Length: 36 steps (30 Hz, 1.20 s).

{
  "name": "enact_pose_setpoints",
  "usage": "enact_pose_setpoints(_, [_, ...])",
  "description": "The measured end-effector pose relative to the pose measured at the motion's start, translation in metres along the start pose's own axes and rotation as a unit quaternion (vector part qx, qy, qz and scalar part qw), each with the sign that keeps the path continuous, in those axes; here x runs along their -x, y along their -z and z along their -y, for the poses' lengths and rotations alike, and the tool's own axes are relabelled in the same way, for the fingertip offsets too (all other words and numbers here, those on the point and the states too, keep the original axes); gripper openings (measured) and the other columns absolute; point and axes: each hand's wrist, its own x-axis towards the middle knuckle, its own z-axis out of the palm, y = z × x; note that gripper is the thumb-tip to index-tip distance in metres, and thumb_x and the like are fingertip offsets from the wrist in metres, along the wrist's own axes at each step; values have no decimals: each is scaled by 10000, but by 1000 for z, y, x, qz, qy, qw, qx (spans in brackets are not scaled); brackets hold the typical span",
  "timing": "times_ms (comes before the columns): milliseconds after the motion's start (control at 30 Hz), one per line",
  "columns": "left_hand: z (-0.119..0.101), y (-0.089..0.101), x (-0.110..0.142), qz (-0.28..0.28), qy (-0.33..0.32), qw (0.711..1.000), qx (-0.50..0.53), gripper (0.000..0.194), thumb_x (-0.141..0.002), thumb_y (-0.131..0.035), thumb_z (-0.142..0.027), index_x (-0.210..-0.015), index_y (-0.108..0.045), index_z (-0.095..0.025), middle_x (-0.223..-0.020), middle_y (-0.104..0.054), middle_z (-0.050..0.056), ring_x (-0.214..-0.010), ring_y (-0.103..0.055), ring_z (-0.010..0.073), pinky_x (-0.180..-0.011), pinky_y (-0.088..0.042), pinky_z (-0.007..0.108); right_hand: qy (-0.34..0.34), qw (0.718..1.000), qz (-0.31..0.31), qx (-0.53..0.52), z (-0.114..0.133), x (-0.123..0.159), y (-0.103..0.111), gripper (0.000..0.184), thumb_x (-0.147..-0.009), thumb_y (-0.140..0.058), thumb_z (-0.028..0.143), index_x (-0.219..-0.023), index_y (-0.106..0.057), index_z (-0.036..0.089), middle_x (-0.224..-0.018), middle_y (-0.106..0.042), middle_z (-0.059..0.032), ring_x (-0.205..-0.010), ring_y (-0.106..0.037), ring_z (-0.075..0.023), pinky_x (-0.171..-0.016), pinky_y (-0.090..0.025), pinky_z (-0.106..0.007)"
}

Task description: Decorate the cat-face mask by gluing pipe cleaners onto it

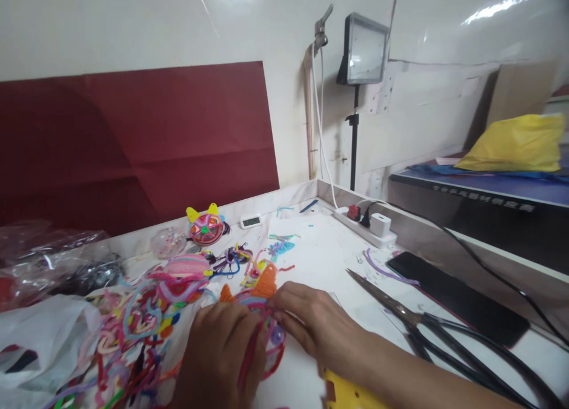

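Observation:
My left hand and my right hand meet over a small craft piece made of pink and red pipe cleaners with orange ears and a pale purple bead. Both hands are closed, pinching and bending its strands on the white table. A heap of loose coloured pipe cleaners lies just left of my left hand. A finished cat-face piece with yellow ears stands farther back.
Large black scissors lie open to the right, beside a dark phone. A power strip with a white charger sits at the back. Plastic bags crowd the left. A yellow object lies under my right forearm.

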Motion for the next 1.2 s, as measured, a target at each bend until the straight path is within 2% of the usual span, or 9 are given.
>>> enact_pose_setpoints(167, [6, -1, 1, 27, 51, 997, 45, 96, -945, -555, -247, -1003, -630, -235, -937, -672, 24, -897, -626, 204, -830, -458, 327, 13, 996, 56, 64, -1, -10, 5, 185, -1003, -474, 164, -1043, -656, 169, -907, -654, -41, -820, -614, -166, -713, -452, -242])
enact_pose_setpoints(400, [11, 2, -3, 37, 71, 995, 66, 129, -956, -524, -239, -899, -640, -246, -819, -692, -7, -768, -646, 189, -719, -480, 316, 40, 990, 80, 107, -1, -21, 8, 166, -1002, -497, 162, -939, -650, 157, -884, -655, -38, -790, -604, -156, -708, -438, -236])
enact_pose_setpoints(533, [12, 4, -9, 10, 66, 995, 77, 182, -957, -504, -242, -831, -635, -245, -777, -707, -14, -725, -667, 176, -683, -490, 303, 52, 987, 83, 125, -4, -23, 6, 179, -1007, -500, 193, -886, -631, 172, -848, -650, -28, -749, -584, -155, -698, -423, -249])
enact_pose_setpoints(733, [12, 7, -9, 22, 87, 991, 97, 193, -923, -530, -210, -759, -627, -241, -713, -689, -33, -661, -660, 152, -639, -492, 276, 87, 981, 103, 142, -4, -27, 9, 135, -1009, -514, 178, -950, -635, 194, -920, -686, -10, -816, -614, -145, -711, -398, -255])
enact_pose_setpoints(933, [11, 6, -10, 19, 103, 990, 99, 226, -907, -520, -210, -708, -624, -236, -675, -677, -25, -628, -647, 162, -607, -493, 279, 134, 951, 115, 256, -3, -31, 11, 130, -1004, -531, 195, -894, -597, 215, -847, -681, 30, -710, -596, -138, -629, -324, -318])
enact_pose_setpoints(1200, [15, 5, -4, 59, 105, 988, 95, 201, -910, -538, -207, -736, -635, -236, -720, -688, -22, -672, -665, 162, -642, -506, 291, 162, 931, 124, 302, 0, -33, 9, 126, -1008, -535, 221, -892, -575, 194, -831, -682, 8, -701, -591, -173, -652, -302, -351])
